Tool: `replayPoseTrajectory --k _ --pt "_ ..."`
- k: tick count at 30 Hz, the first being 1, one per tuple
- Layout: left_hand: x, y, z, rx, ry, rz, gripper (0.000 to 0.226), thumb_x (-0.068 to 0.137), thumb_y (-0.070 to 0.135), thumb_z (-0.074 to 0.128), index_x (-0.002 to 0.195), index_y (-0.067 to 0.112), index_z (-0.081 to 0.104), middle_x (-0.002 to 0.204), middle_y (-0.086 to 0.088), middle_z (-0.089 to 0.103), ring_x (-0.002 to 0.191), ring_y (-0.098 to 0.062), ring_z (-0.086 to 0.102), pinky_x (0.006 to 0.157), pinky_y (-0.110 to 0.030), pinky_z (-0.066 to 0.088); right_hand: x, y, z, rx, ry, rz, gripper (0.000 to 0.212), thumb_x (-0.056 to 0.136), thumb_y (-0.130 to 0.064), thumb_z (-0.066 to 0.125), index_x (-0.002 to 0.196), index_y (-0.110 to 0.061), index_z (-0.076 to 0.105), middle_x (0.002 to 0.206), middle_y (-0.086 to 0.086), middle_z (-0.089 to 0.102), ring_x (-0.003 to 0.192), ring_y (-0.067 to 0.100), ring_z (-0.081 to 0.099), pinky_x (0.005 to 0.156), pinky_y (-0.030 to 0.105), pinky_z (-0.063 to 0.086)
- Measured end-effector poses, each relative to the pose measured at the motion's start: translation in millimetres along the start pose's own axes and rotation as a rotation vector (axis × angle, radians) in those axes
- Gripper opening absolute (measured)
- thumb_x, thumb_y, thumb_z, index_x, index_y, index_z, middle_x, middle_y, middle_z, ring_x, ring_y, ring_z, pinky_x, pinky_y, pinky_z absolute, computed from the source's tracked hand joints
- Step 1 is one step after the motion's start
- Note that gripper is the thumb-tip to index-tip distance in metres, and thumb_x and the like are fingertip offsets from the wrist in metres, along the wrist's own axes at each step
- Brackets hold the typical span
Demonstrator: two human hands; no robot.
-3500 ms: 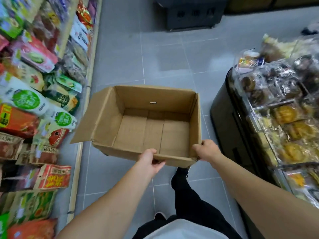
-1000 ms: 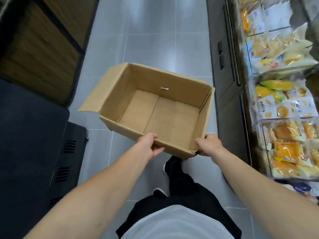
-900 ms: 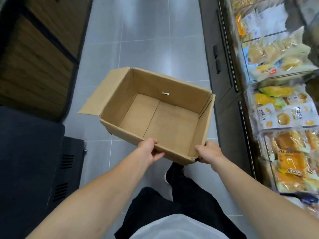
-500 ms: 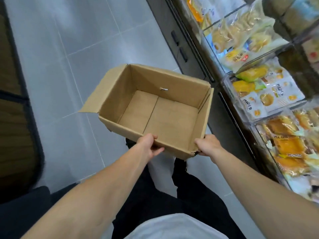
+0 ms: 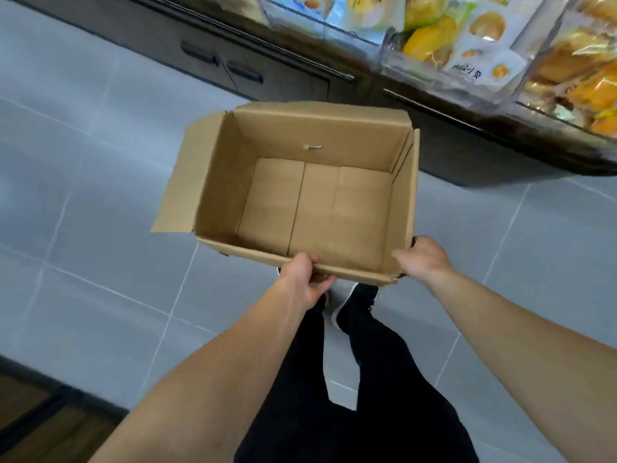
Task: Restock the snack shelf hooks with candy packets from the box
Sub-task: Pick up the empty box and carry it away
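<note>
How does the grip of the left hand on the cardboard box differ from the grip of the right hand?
The left hand holds the near rim of the open brown cardboard box, towards its middle; the right hand holds the near right corner. The left hand has its thumb over the rim with its fingers curled below; the right hand wraps around the corner, its fingers mostly hidden. Both grip the same empty box and keep it off the grey tiled floor.

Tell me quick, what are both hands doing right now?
Left hand: grips the near edge of the empty cardboard box.
Right hand: grips the box's near right corner.
</note>
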State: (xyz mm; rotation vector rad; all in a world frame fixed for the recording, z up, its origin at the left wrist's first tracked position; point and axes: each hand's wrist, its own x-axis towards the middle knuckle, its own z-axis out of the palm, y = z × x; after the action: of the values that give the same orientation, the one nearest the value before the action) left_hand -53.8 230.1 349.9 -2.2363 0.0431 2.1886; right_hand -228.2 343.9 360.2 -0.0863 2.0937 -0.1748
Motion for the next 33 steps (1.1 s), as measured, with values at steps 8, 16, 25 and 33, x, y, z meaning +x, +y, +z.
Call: replayPoseTrajectory --k 8,16,25,33 --pt "82 -22 11 0.216 0.066 -0.023 0.006 0.096 0.007 0.048 0.093 0.002 0.05 0.099 -0.021 0.055 0.088 -0.032 0.058 0.072 -0.041 0.052 53 60 66 0.181 0.088 0.134 0.032 0.078 -0.018 0.065 0.107 -0.012 0.055 0.1 0.007 0.064 0.089 0.026 0.06 0.07 0.028 0.043" --pt "203 -58 25 0.254 0.143 -0.032 0.02 0.093 0.006 0.055 0.111 0.0 0.05 0.103 -0.023 0.056 0.085 -0.034 0.059 0.053 -0.041 0.053 144 125 136 0.361 0.173 0.175 0.033 0.076 -0.013 0.064 0.105 -0.012 0.05 0.108 0.011 0.058 0.085 0.026 0.058 0.06 0.026 0.038" --pt "349 -76 61 0.288 0.086 -0.004 0.013 0.089 0.002 0.062 0.099 -0.001 0.055 0.112 -0.023 0.055 0.101 -0.031 0.057 0.081 -0.051 0.058 280 176 203 0.472 0.337 0.178 0.038 0.077 -0.015 0.062 0.115 -0.017 0.057 0.112 0.009 0.06 0.09 0.027 0.06 0.071 0.027 0.043" --pt "429 -73 83 0.392 0.076 0.028 0.015 0.09 0.003 0.063 0.102 -0.001 0.057 0.114 -0.017 0.056 0.07 -0.027 0.062 0.086 -0.045 0.058 360 186 220 0.466 0.311 0.173 0.045 0.081 -0.016 0.059 0.126 -0.023 0.056 0.117 0.012 0.059 0.093 0.029 0.062 0.075 0.029 0.046"
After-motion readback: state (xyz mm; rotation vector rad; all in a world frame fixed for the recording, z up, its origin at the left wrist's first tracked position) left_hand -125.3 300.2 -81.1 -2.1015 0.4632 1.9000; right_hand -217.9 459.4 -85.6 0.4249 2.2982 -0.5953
